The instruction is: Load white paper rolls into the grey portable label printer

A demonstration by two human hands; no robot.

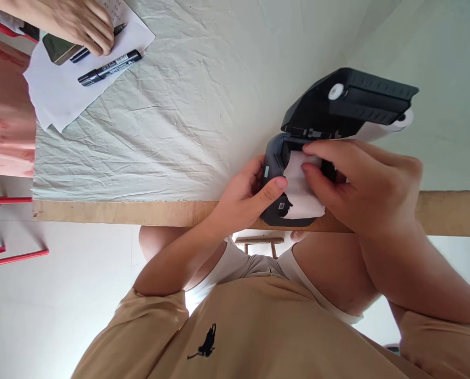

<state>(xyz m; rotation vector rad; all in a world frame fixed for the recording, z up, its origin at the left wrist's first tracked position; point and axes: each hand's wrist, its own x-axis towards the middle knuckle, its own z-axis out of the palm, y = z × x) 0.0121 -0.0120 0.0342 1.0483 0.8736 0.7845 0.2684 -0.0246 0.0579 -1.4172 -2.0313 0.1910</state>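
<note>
A small black thermal printer (275, 158) lies at the table's front edge with its lid (349, 102) swung up and back. White paper (303, 202) covers much of the opened body, and its torn end hangs toward me. My left hand (254, 192) grips the printer's left side, with the thumb pressed down by the paper's edge. Over the opening, my right hand (361, 184) has its thumb and forefinger bent onto the paper, pinching it. That hand hides the printer's right side. Partly behind the lid sits a white paper roll (401, 122).
A pale wrinkled cloth (203, 105) covers the table, whose wooden edge (120, 212) is bare. At the upper left, another person's hand (88, 26) rests over a pen (80, 55) on white sheets (57, 100). A black marker (110, 67) and a phone (59, 48) lie there too.
</note>
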